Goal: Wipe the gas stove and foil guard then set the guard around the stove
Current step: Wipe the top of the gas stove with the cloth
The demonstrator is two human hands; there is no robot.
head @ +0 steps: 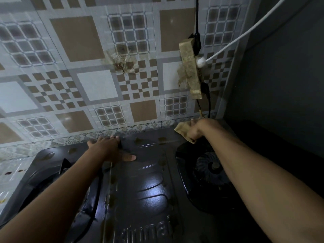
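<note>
A black two-burner gas stove fills the lower middle of the head view, its glossy top ribbed and spotted with stains. My left hand lies flat on the stove's back middle, fingers over the rear edge and thumb stretched right. My right hand grips a tan cloth at the stove's back right corner, just behind the right burner. The left burner is partly hidden by my left forearm. The foil guard is not clearly in view.
A patterned tiled wall rises directly behind the stove. A grimy power strip with black and white cables hangs on it above my right hand. A dark wall closes off the right side. A patterned counter shows at left.
</note>
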